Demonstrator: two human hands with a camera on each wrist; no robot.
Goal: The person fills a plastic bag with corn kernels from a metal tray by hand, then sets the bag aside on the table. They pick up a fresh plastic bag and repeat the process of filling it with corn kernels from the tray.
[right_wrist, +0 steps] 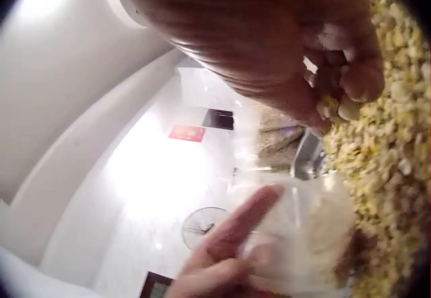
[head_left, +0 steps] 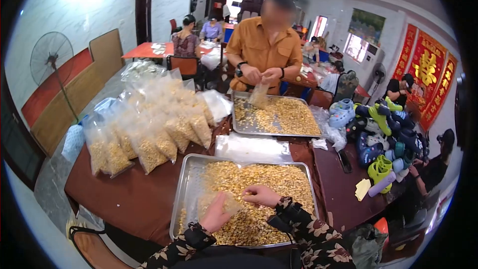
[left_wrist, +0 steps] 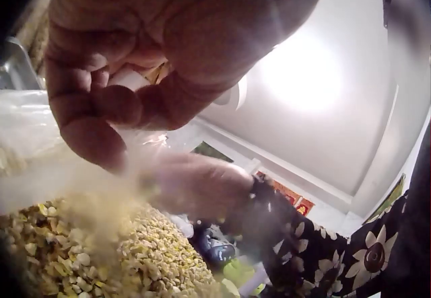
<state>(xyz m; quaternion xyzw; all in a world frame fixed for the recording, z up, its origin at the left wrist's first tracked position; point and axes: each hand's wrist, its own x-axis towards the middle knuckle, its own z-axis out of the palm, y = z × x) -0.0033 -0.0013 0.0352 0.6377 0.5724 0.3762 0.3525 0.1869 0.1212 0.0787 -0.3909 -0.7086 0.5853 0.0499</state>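
Observation:
Over the near metal tray [head_left: 191, 169], my left hand [head_left: 216, 213] holds a clear plastic bag [head_left: 230, 204] with some yellow pieces in it. Its fingers curl at the bag's edge in the left wrist view, where the hand [left_wrist: 135, 76] fills the top. To its right, my right hand [head_left: 262, 196] is above the heap of yellow pieces [head_left: 279, 179]. In the right wrist view, that hand [right_wrist: 316, 62] pinches a few pieces [right_wrist: 340, 108] between thumb and fingers, apart from the bag [right_wrist: 289, 224].
Filled clear bags [head_left: 149, 144] stand at the left of the table. Flat plastic bags [head_left: 251, 148] lie beyond the near tray. A person in an orange shirt [head_left: 266, 45] holds a bag over the far tray [head_left: 239, 128]. Shoes [head_left: 381, 169] and a phone [head_left: 344, 161] are at the right.

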